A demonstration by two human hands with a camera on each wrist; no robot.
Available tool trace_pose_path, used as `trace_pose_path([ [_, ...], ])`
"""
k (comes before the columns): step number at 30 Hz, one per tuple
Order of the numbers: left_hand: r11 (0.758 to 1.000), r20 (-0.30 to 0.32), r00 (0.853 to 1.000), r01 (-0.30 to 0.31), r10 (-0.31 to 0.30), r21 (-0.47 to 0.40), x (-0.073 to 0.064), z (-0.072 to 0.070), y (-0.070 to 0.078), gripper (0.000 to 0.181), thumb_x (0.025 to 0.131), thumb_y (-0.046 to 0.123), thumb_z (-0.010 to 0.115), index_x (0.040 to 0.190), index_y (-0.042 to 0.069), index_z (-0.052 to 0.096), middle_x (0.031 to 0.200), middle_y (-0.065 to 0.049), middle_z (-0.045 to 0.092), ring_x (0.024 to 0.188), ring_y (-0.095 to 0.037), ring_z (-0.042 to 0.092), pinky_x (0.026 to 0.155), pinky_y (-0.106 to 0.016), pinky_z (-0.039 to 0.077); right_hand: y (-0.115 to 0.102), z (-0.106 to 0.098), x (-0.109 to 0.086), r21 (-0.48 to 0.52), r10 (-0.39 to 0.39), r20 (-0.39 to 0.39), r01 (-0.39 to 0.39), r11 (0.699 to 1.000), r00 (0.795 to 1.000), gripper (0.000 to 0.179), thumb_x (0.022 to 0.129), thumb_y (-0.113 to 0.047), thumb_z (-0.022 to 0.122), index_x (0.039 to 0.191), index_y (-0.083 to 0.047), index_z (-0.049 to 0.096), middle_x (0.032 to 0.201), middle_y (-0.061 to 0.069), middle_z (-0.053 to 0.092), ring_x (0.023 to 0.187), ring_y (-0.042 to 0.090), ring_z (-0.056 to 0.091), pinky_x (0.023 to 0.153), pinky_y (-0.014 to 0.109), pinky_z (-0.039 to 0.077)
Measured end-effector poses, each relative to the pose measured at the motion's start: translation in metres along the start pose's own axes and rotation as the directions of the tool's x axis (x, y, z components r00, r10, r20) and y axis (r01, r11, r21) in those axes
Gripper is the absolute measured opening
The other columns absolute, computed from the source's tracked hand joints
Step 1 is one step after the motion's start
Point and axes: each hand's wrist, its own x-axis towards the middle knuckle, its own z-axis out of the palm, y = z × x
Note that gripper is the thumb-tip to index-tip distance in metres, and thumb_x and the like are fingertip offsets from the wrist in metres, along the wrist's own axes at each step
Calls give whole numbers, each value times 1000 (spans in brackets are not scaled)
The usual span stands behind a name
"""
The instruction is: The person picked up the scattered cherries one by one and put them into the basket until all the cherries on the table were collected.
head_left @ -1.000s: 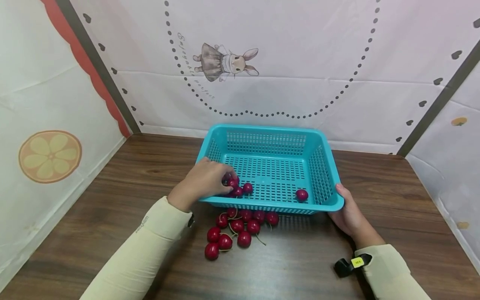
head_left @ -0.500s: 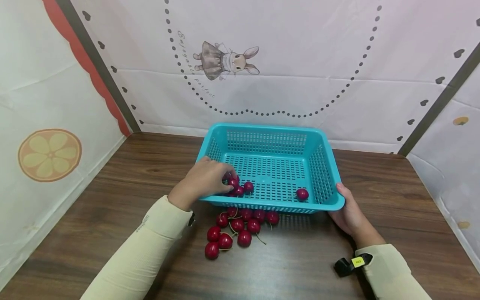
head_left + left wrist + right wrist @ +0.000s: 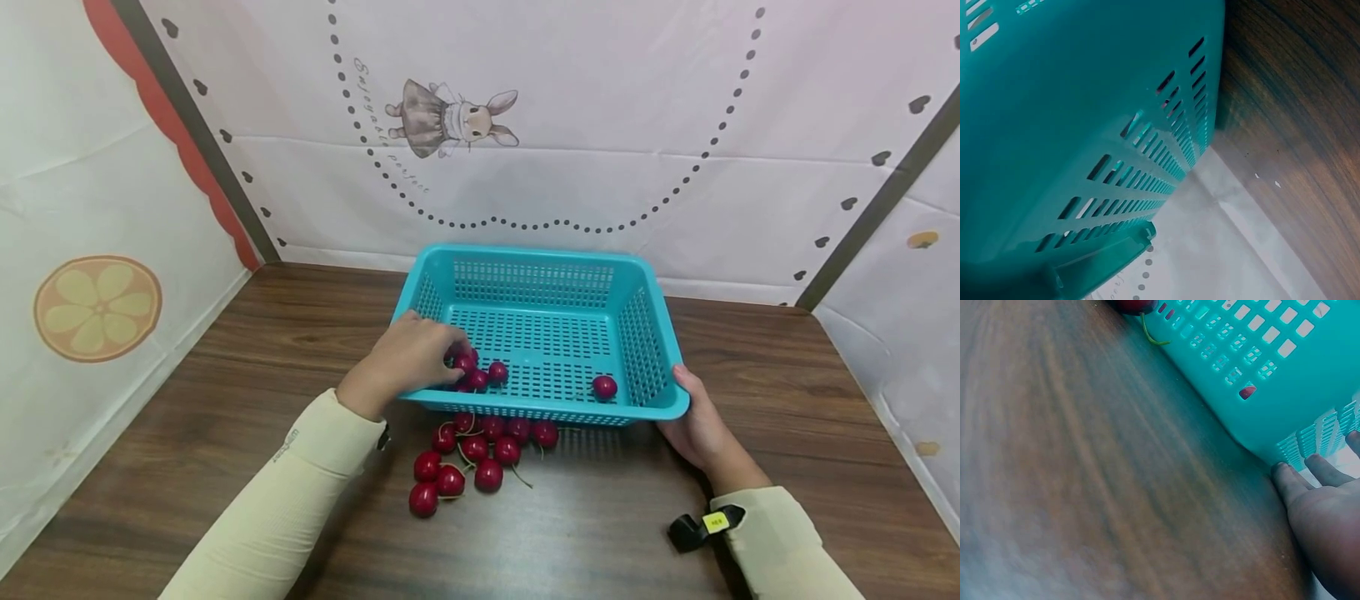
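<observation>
A blue plastic basket (image 3: 525, 412) stands on the table with several dark red cherries inside. My left hand (image 3: 408, 354) reaches over its near left corner, thumb and fingers curled round cherries (image 3: 465, 364) there; some of its fingertips are hidden. A cherry (image 3: 498, 372) sits just right of that hand, and another cherry (image 3: 604, 387) lies alone near the right end. My right hand (image 3: 697, 421) grips the near right corner, thumb at the rim; in the right wrist view its fingers (image 3: 1329, 472) lie along the outer wall. The left wrist view shows the basket's outer wall (image 3: 1110, 112), not the hand.
Several more cherries (image 3: 488, 475), some with green stems, lie on the brown wooden table (image 3: 600, 517) in front of the basket. A white printed cloth (image 3: 585, 192) hangs close behind the basket, with further cloth walls to the left and right.
</observation>
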Motion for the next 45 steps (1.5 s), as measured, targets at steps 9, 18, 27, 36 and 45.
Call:
trace_pose_path([
  [9,1000,3,1000,2,-2,21,-1,0,1,36,79,36,84,110,19,75,94,-2,77,91,-18,67,99,-46,42,0,1,-1,5,1,6,-1,1000,1000,71,103,-58,15,161,-22,-7,166,13,2,142,24,25,101,14,43],
  [18,1000,3,1000,-1,1,17,-1,-1,1,31,79,36,84,105,21,76,95,-1,78,92,-18,67,97,-45,41,0,1,-1,13,6,3,-6,1000,1000,72,103,-57,16,161,-21,-8,167,13,0,144,26,22,100,14,43],
  [27,1000,-4,1000,3,-3,2,-2,-2,3,25,84,37,80,105,23,77,94,2,77,88,-15,66,98,-45,41,-2,2,-2,12,4,4,-4,1000,1000,71,103,-57,15,160,-22,-8,166,14,0,141,23,25,100,14,43],
  [36,999,-71,997,31,-34,-39,-3,-1,4,18,92,33,71,104,20,75,86,4,74,89,-17,68,103,-49,44,-2,0,-1,15,-15,20,15,1000,1000,70,104,-57,15,160,-23,-8,167,13,-2,145,28,20,101,15,43],
  [45,982,-256,967,-64,16,-180,-8,-3,-5,22,96,31,68,109,14,74,101,-2,76,88,-18,72,93,-43,57,0,1,0,20,-15,21,15,1000,1000,70,104,-56,15,160,-22,-8,166,14,-1,142,25,23,101,15,43],
])
